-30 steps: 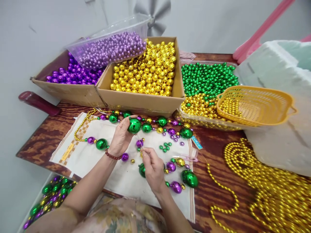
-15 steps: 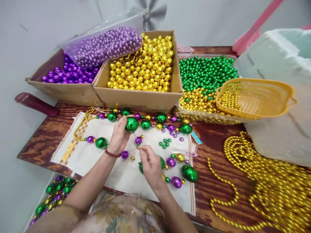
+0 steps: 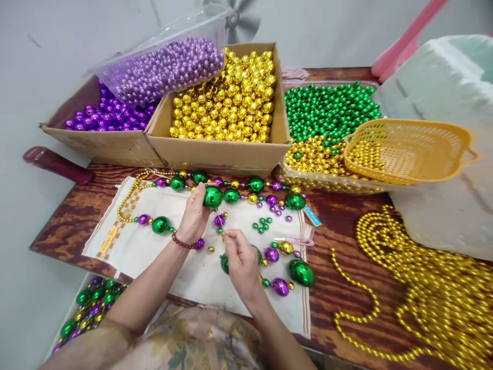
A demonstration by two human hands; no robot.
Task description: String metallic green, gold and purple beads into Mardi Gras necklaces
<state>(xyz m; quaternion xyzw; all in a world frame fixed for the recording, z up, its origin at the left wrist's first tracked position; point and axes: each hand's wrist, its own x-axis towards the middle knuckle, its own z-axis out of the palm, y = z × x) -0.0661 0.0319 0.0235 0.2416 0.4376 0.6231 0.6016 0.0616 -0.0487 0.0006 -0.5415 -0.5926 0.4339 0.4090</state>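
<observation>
My left hand (image 3: 194,213) holds a large green bead (image 3: 213,197) between thumb and fingers over the white towel (image 3: 154,257). My right hand (image 3: 243,262) is closed in a pinch just below and to the right. A thin pale thread (image 3: 220,222) runs from the green bead down to its fingertips; whether a needle is part of it I cannot tell. Behind the thread lies a purple bead (image 3: 219,220). Strung beads in green, purple and gold curve along the towel's far side, and more, partly hidden by my right hand, lie to its right.
Cardboard boxes of purple beads (image 3: 110,113) and gold beads (image 3: 227,103) stand behind the towel. At the back right, a yellow basket (image 3: 435,149) rests on a tub of green and gold beads (image 3: 331,110). Gold bead strands (image 3: 435,298) cover the right side. A dark red bottle (image 3: 57,164) lies left.
The view has shifted slightly. More of the thread shows between the green bead and my right fingertips. Both hands keep their grips.
</observation>
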